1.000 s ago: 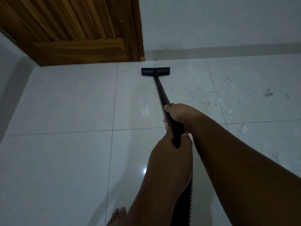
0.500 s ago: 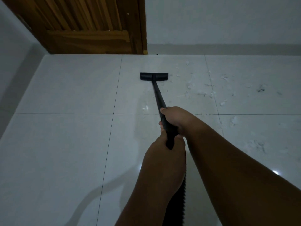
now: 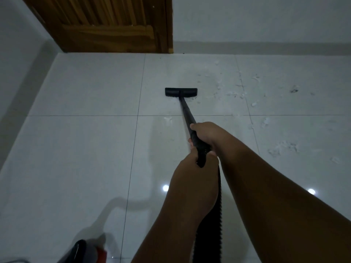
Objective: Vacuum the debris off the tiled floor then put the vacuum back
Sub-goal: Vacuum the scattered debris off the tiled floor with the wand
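Observation:
A black vacuum wand [image 3: 185, 109] runs from my hands down to its flat black floor head [image 3: 181, 92], which rests on the white tiled floor [image 3: 85, 149]. My right hand [image 3: 207, 133] grips the wand higher up the tube. Just behind it my left hand [image 3: 193, 179] holds the wand's end, where the ribbed black hose [image 3: 210, 234] hangs down. White scraps and dark specks of debris [image 3: 241, 92] lie scattered right of the head. The vacuum body [image 3: 89, 251], black and red, shows at the bottom left edge.
A wooden door [image 3: 106, 25] stands at the back left, beside a white wall [image 3: 256, 19] with a grey skirting. Another wall closes the left side. More debris [image 3: 283, 149] lies on the tile right of my arms.
The floor head has been pulled back from the door toward me. The view has tipped down, and the vacuum body has come into sight at the bottom left.

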